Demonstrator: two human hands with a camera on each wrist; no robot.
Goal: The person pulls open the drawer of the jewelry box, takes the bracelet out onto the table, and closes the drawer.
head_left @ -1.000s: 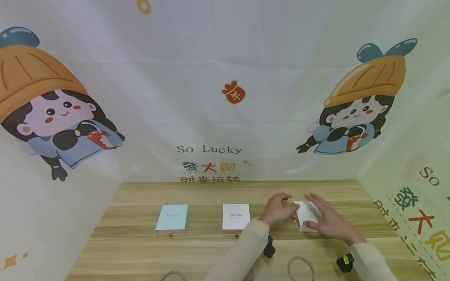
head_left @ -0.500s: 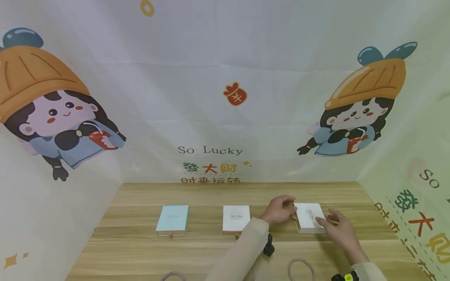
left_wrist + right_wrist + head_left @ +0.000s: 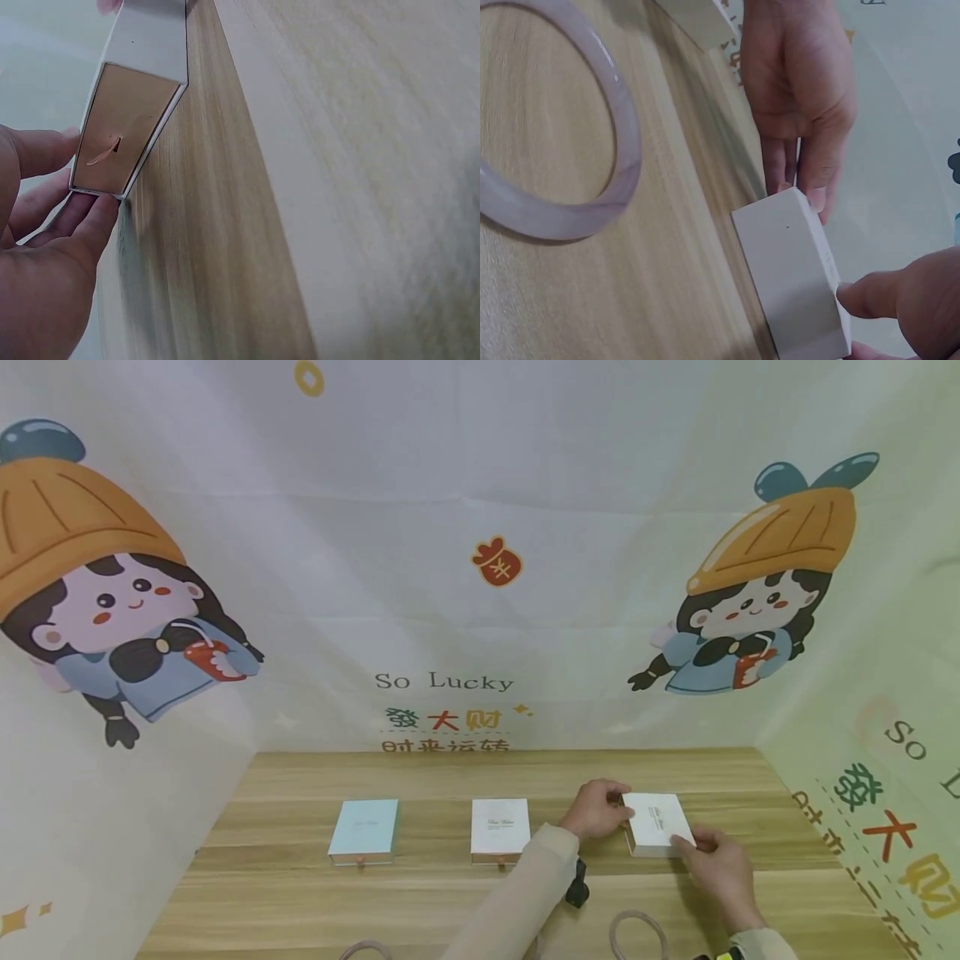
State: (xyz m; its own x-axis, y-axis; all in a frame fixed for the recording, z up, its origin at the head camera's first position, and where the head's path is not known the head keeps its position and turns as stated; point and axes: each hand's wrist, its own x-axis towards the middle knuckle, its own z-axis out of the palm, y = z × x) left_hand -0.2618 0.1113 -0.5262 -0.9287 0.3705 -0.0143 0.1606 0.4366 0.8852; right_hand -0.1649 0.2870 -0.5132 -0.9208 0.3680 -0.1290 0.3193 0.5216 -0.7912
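Note:
A small white drawer box (image 3: 660, 823) with printed lettering lies at the right of the table. Its copper-coloured drawer front (image 3: 124, 124), with a short ribbon pull, faces left. My left hand (image 3: 596, 810) holds that end: the thumb lies at the top edge, and the fingertips reach the end's far corner in the left wrist view. At the near right corner my right hand (image 3: 722, 867) pinches the box, thumb (image 3: 874, 294) on its top edge and fingers mostly hidden beyond it. A plain white side (image 3: 787, 277) of the box shows in the right wrist view.
Left of this box lie a second white drawer box (image 3: 500, 827) and a mint-green one (image 3: 365, 828), ribbon pulls toward me. Pale translucent bangles (image 3: 639, 914) lie along the near side, one partly behind my left sleeve (image 3: 517, 893). Printed cloth walls (image 3: 450, 627) enclose the wooden table (image 3: 420, 902).
My right hand has come from the box's far right side round to its near right corner, uncovering the printed top. The left hand stays at the drawer end.

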